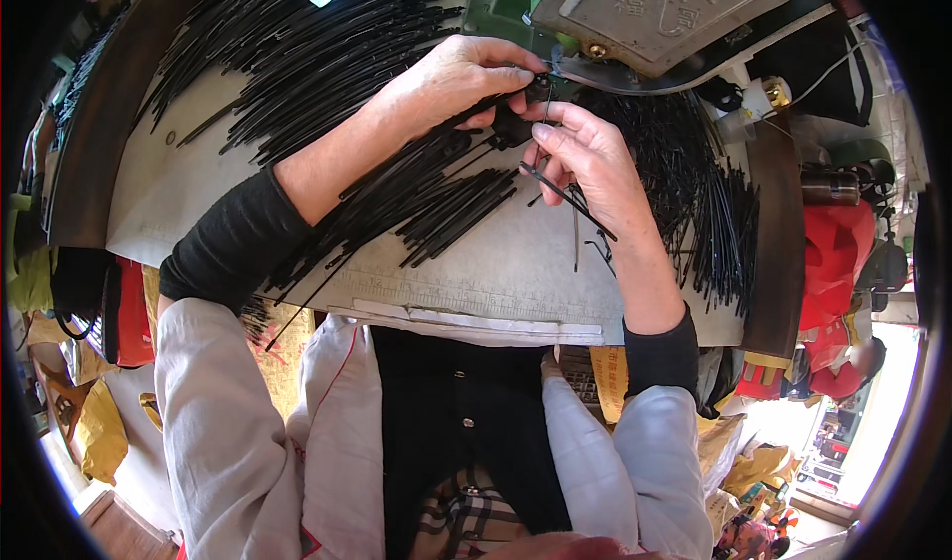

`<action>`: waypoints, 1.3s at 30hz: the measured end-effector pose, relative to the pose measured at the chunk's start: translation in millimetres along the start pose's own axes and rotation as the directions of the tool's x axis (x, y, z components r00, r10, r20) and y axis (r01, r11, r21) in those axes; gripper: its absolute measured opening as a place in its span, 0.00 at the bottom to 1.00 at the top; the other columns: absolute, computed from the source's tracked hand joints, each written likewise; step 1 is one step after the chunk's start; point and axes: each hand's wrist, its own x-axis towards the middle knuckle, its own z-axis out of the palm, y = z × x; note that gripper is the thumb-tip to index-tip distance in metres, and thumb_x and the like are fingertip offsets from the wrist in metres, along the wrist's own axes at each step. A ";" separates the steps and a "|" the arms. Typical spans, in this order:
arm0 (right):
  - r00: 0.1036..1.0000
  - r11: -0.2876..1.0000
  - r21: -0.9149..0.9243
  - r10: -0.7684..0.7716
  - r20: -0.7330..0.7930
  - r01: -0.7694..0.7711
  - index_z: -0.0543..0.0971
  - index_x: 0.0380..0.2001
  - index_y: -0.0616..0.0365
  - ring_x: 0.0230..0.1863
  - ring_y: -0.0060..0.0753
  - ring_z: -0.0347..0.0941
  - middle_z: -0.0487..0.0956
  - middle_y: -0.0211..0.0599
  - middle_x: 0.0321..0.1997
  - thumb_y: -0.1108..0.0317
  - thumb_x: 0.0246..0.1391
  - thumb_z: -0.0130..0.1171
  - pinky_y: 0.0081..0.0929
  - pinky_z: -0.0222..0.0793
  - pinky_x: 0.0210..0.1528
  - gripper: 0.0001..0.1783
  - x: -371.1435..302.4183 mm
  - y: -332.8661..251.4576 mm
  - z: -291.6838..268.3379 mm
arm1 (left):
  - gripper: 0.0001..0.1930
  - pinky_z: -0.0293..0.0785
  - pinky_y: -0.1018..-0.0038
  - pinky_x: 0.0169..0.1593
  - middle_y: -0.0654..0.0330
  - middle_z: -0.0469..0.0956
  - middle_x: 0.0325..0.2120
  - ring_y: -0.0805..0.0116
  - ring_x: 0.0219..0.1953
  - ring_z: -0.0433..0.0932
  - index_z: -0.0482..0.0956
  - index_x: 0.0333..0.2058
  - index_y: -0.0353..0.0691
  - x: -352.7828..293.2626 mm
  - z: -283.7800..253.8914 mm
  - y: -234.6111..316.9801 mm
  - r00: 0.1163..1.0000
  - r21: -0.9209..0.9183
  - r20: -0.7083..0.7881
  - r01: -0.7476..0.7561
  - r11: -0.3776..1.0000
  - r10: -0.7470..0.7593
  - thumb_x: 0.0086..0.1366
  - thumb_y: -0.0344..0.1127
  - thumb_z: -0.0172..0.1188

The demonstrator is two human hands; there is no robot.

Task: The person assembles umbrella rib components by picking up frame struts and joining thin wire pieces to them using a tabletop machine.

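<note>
1. At twelve o'clock, the left hand (466,69) has thumb and fingers closed around a small black piece (538,87), its detail hidden by them.
2. Toward one-thirty, the right hand (595,158) is pinched together, a thin black rod (577,206) slanting across its fingers toward four.
3. More rods lie on the table (203,188), heaped at eleven (327,54) and two (684,153). They look light, stiff, smooth, perhaps slippery; a fingertip pinch near one end should suit, and bending might snap one.
4. At one, a metal plate (664,9) bears a raised umbrella emblem and characters; at six, ruler marks (446,297); at four, a yellow sack (612,370) carries red lettering.
</note>
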 end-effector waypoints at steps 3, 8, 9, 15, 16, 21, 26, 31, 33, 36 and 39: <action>0.999 0.997 0.069 0.016 0.031 -0.018 0.70 0.45 0.67 0.14 0.19 0.69 0.75 0.38 0.26 0.67 0.56 0.49 0.13 0.64 0.16 0.17 0.6 1.5 -2.8 | 0.15 0.57 0.84 0.13 0.60 0.74 0.20 0.80 0.12 0.65 0.75 0.41 0.32 -0.2 0.4 0.1 0.997 -0.035 -0.060 0.050 0.998 -0.052 0.60 0.36 0.56; 0.998 0.991 0.125 0.034 0.056 -0.041 0.69 0.47 0.68 0.15 0.19 0.69 0.75 0.39 0.26 0.65 0.56 0.50 0.13 0.64 0.17 0.19 -0.6 1.4 -1.8 | 0.13 0.58 0.83 0.13 0.60 0.73 0.17 0.79 0.10 0.65 0.77 0.32 0.32 -0.6 -1.8 4.7 0.983 -0.006 -0.050 0.175 0.985 -0.175 0.59 0.39 0.58; 0.997 0.990 0.136 0.036 0.070 -0.045 0.69 0.47 0.68 0.15 0.19 0.69 0.75 0.39 0.26 0.64 0.57 0.51 0.13 0.64 0.17 0.20 -1.5 0.8 -0.4 | 0.13 0.58 0.83 0.13 0.60 0.73 0.17 0.79 0.10 0.65 0.77 0.32 0.32 -0.7 -1.5 6.1 0.984 -0.005 -0.052 0.173 0.985 -0.173 0.59 0.39 0.58; 0.941 0.992 0.044 0.099 0.324 -0.120 0.73 0.43 0.65 0.13 0.16 0.67 0.74 0.32 0.19 0.63 0.56 0.53 0.12 0.61 0.16 0.17 -8.7 -10.1 5.9 | 0.14 0.66 0.81 0.15 0.60 0.76 0.17 0.78 0.11 0.70 0.78 0.32 0.30 -5.5 0.2 10.9 0.999 0.248 0.003 0.031 0.968 -0.033 0.60 0.39 0.57; 0.933 0.991 -0.012 0.130 0.334 -0.133 0.75 0.40 0.65 0.13 0.15 0.66 0.74 0.30 0.18 0.63 0.57 0.52 0.11 0.60 0.15 0.15 -9.3 -8.6 4.2 | 0.14 0.66 0.81 0.15 0.60 0.76 0.17 0.78 0.11 0.70 0.78 0.32 0.30 -6.5 0.8 11.9 0.999 0.247 0.005 0.032 0.968 -0.034 0.60 0.39 0.57; 0.994 0.997 -0.027 0.079 0.082 -0.077 0.76 0.38 0.66 0.14 0.14 0.65 0.72 0.28 0.17 0.65 0.53 0.56 0.12 0.60 0.16 0.14 4.5 10.7 -16.9 | 0.13 0.66 0.84 0.17 0.64 0.75 0.18 0.80 0.14 0.73 0.77 0.33 0.30 -9.3 -0.7 13.9 0.978 0.398 0.173 0.036 0.917 -0.113 0.61 0.38 0.56; 0.995 0.976 0.196 0.084 0.052 -0.093 0.74 0.41 0.65 0.19 0.18 0.71 0.76 0.32 0.23 0.67 0.51 0.57 0.13 0.67 0.20 0.15 9.3 15.0 -28.7 | 0.14 0.62 0.85 0.15 0.65 0.73 0.15 0.81 0.12 0.70 0.78 0.30 0.30 -6.6 -10.4 13.6 0.955 0.322 0.203 0.143 0.936 -0.216 0.59 0.39 0.59; 1.000 0.902 0.430 0.018 0.018 -0.024 0.73 0.41 0.64 0.24 0.24 0.76 0.78 0.38 0.27 0.68 0.51 0.57 0.18 0.75 0.26 0.15 10.1 16.0 -33.1 | 0.13 0.55 0.85 0.13 0.66 0.71 0.13 0.83 0.09 0.62 0.80 0.25 0.33 -5.7 -11.9 11.0 0.939 0.138 0.249 0.209 0.968 -0.238 0.57 0.40 0.60; 1.000 0.896 0.443 0.015 0.005 -0.015 0.73 0.42 0.64 0.24 0.25 0.76 0.78 0.39 0.27 0.68 0.52 0.57 0.19 0.76 0.26 0.15 10.3 17.4 -32.3 | 0.15 0.55 0.85 0.13 0.66 0.70 0.13 0.83 0.10 0.62 0.79 0.26 0.32 -5.5 -12.3 11.1 0.940 0.150 0.261 0.186 0.971 -0.221 0.58 0.41 0.60; 1.000 0.886 0.463 -0.011 -0.018 0.018 0.72 0.42 0.64 0.25 0.25 0.77 0.78 0.40 0.28 0.67 0.53 0.57 0.19 0.76 0.27 0.15 11.9 19.9 -32.5 | 0.16 0.58 0.86 0.13 0.66 0.71 0.13 0.83 0.10 0.64 0.80 0.27 0.33 -5.6 -15.5 16.2 0.956 0.289 0.232 0.107 0.951 -0.178 0.59 0.43 0.59; 0.992 0.898 0.432 -0.041 -0.117 0.087 0.72 0.41 0.64 0.26 0.26 0.76 0.78 0.41 0.30 0.67 0.54 0.56 0.20 0.76 0.27 0.14 12.2 20.2 -36.9 | 0.17 0.65 0.87 0.16 0.63 0.75 0.17 0.82 0.12 0.70 0.79 0.33 0.34 -4.1 -22.9 18.8 0.980 0.350 0.104 0.121 0.929 -0.167 0.60 0.45 0.58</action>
